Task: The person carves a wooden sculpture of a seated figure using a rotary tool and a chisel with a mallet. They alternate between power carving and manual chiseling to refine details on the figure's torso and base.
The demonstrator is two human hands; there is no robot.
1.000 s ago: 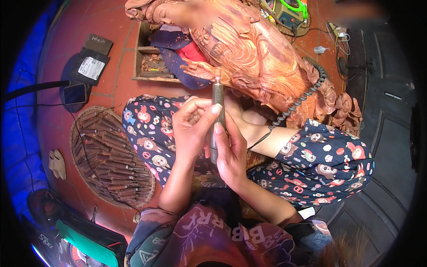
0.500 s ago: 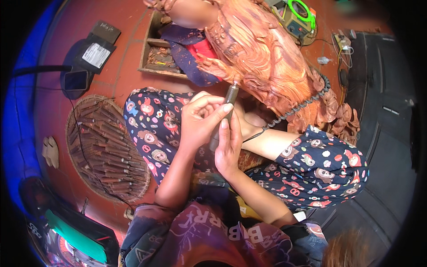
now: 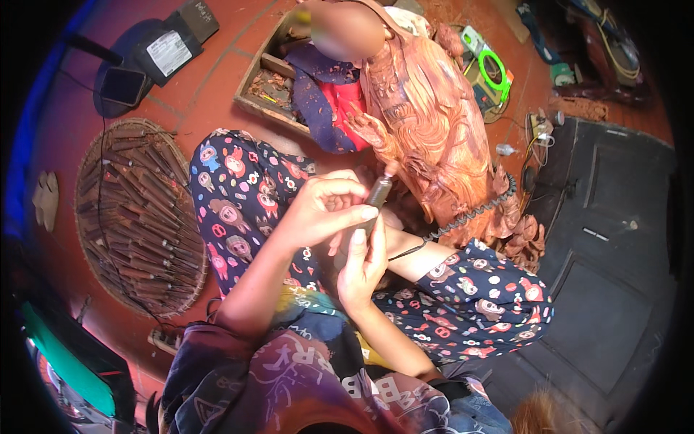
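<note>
Between my two hands is a dark rotary handpiece [image 3: 379, 194], its ribbed metal tip end pointing up and away from me. Thumb and fingers of my left hand [image 3: 318, 210] close around its upper part. Lower down, my right hand [image 3: 360, 271] wraps the body, thumb laid along it. A black coiled cord [image 3: 470, 215] runs from beside my hands across the carving. Just beyond the tip lies a large carved reddish wooden figure [image 3: 426, 130], on its back or side. Its carved hand [image 3: 372, 134] is close to the tip; whether they touch I cannot tell.
At the left, a round woven basket [image 3: 81, 246] holds many wooden-handled carving tools. A wooden box [image 3: 246, 101] with shavings and a dark blue cloth [image 3: 307, 98] lie beside the figure. A power unit [image 3: 481, 90] with a green ring stands behind; a black panel [image 3: 600, 246] is at right.
The whole view has shifted, with the basket now farther left and the figure more upright in it. Both hands still grip the handpiece, and my left fingers have shifted slightly on it.
</note>
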